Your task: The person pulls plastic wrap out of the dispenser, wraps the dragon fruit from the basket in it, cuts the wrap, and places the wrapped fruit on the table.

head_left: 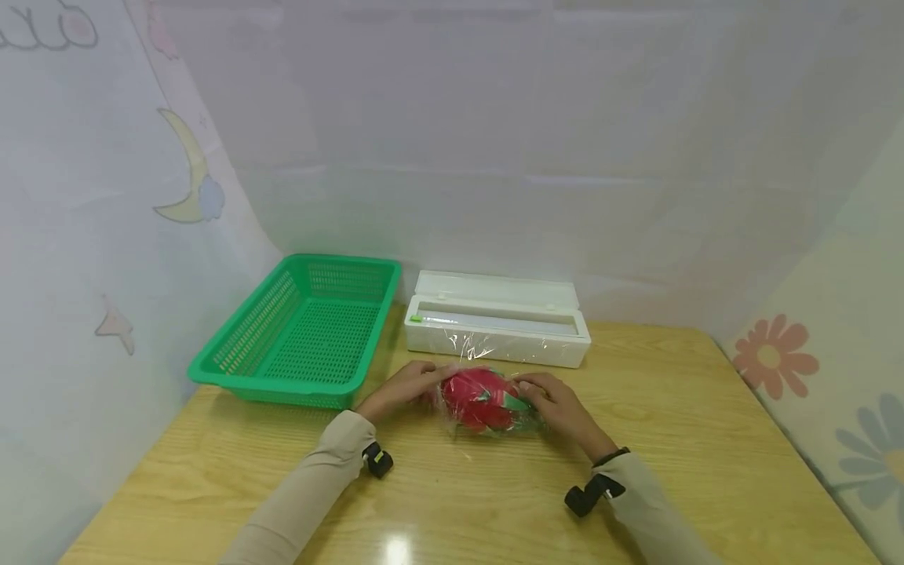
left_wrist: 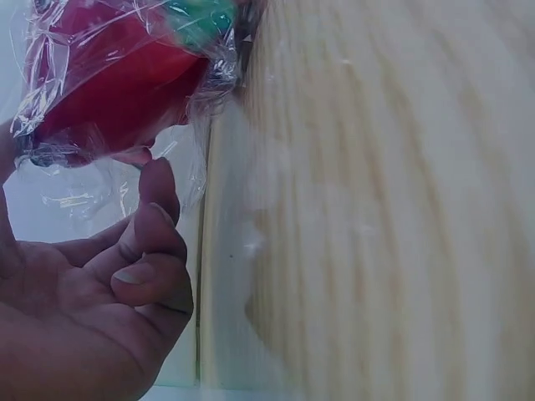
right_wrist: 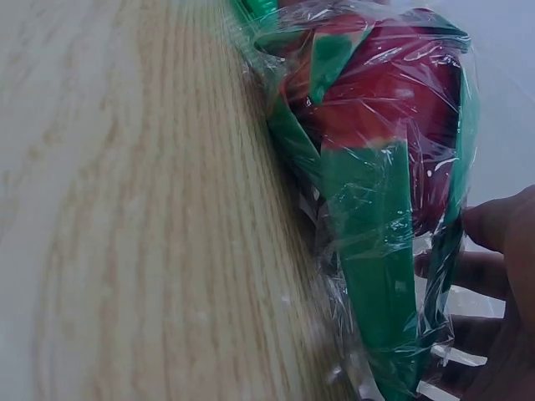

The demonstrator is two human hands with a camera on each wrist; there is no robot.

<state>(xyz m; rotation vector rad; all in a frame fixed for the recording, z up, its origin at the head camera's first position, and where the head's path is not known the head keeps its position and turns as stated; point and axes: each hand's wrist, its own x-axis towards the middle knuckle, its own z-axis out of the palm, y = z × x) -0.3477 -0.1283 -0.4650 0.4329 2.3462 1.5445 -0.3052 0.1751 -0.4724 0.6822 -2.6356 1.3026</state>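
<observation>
Your left hand (head_left: 408,388) and right hand (head_left: 561,404) pinched the wrapped dragon fruit (head_left: 476,396) from both sides, probably steadying it so the clear film (left_wrist: 188,163) stayed snug!

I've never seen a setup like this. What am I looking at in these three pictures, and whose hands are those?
There's no robot here: these are a person's own bare hands. The wide picture comes from a camera worn on the head, looking forward and down. The two close-ups come from a camera on each wrist.

The left hand and right hand hold a red-and-green object between them, wrapped in clear, crinkled film. Beyond it, on the wooden table, stands a long white box with its lid open. To the left sits a green basket.
</observation>
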